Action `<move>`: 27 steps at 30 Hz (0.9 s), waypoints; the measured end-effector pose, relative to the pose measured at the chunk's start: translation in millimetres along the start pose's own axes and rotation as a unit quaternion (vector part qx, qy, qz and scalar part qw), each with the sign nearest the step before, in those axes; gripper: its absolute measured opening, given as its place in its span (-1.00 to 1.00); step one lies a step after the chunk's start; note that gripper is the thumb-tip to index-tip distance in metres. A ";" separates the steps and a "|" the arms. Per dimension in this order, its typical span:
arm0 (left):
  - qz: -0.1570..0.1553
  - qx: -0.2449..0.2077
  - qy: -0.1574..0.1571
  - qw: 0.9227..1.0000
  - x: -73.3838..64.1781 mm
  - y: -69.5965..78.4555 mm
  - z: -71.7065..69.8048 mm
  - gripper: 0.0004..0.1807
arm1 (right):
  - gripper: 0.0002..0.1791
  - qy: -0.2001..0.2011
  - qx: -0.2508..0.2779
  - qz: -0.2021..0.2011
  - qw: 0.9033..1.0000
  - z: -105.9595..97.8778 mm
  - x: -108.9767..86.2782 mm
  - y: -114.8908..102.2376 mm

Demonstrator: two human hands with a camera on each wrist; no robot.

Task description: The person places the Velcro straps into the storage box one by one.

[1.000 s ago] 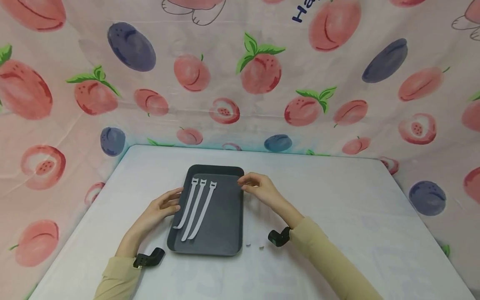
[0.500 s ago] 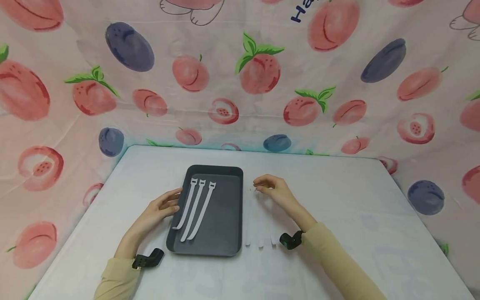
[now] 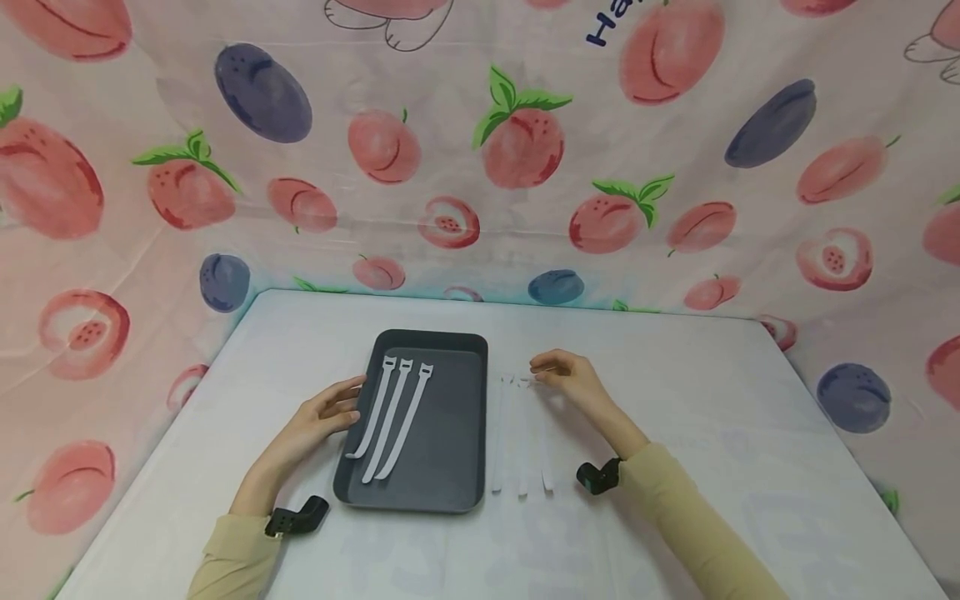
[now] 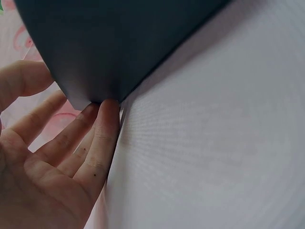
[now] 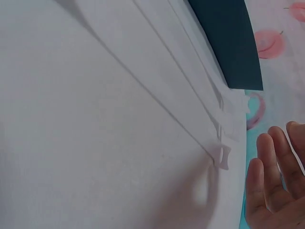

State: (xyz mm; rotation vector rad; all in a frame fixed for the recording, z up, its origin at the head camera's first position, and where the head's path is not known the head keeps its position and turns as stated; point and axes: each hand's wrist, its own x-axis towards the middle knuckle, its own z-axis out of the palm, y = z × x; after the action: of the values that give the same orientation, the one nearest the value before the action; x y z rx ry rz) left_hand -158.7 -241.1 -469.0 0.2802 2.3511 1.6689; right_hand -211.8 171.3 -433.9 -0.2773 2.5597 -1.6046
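Observation:
Three light grey hook-and-loop cable ties (image 3: 393, 417), with slotted heads at the far end, lie side by side in a dark grey tray (image 3: 453, 442). My left hand (image 3: 318, 414) rests against the tray's left side; in the left wrist view its fingertips (image 4: 110, 112) touch the tray's outer wall. Right of the tray, three white cable ties lie lengthwise on the white table, hardly standing out from it; the near tip of one (image 3: 548, 485) curls up. My right hand (image 3: 573, 379) hovers by their far ends, holding nothing, near a slotted head (image 5: 226, 164) in the right wrist view.
The white table (image 3: 675, 400) reaches back to a fruit-printed cloth (image 3: 450, 158) hung behind and along the sides. A black wrist camera (image 3: 298, 517) sits on the left wrist, and another camera (image 3: 598, 477) on the right.
My right hand has moved right from the tray's far right edge, past the white ties, uncovering their far ends. My left hand and the ties in the tray have stayed put.

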 end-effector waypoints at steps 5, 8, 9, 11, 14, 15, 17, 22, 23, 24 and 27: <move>-0.002 0.001 0.001 1.000 -1.1 0.1 -0.5 -0.35 | -0.73 0.002 -0.004 0.000 1.000 -4.7 0.9 3.3; 0.001 0.003 0.000 1.000 -1.3 0.3 -0.7 -0.35 | -0.73 0.002 -0.006 -0.006 1.000 -7.1 1.8 5.6; 0.000 0.002 0.001 1.000 -1.3 0.4 -0.6 -0.35 | -0.73 0.002 -0.008 -0.008 1.000 -8.0 2.1 6.4; 0.000 0.003 0.002 1.000 -1.3 0.6 -0.5 -0.35 | -0.73 0.002 -0.012 -0.010 1.000 -9.6 3.0 8.0; 0.001 0.004 0.002 1.000 -1.2 0.7 -0.4 -0.35 | -0.73 0.002 -0.018 -0.006 1.000 -11.7 3.5 9.5; -0.002 0.001 0.004 1.000 -1.1 0.8 -0.2 -0.35 | -0.73 0.002 -0.021 -0.005 1.000 -12.3 3.6 9.8; -0.001 0.001 0.004 1.000 -0.8 0.7 -0.1 -0.35 | -0.74 0.001 -0.027 -0.005 1.000 -13.6 3.6 10.3; 0.001 0.000 0.002 1.000 -0.7 1.1 0.2 -0.34 | -0.75 0.000 -0.045 0.004 0.999 -15.2 4.7 11.9; 0.001 0.001 0.003 1.000 -0.6 0.9 0.2 -0.34 | -0.75 -0.001 -0.049 0.006 0.999 -15.2 5.0 12.4; 0.002 0.002 0.002 1.000 -0.5 0.7 0.1 -0.34 | -0.75 -0.001 -0.053 0.009 0.999 -15.2 5.4 13.1; 0.002 0.004 0.001 1.000 -0.3 0.1 -0.1 -0.34 | -0.75 -0.001 -0.061 0.014 0.998 -14.7 6.7 15.7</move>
State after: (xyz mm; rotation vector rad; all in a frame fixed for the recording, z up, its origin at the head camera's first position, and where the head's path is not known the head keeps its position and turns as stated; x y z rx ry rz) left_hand -158.5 -241.2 -468.8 0.2860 2.3604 1.6641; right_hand -222.7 189.6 -441.6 -0.2529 2.6518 -1.4402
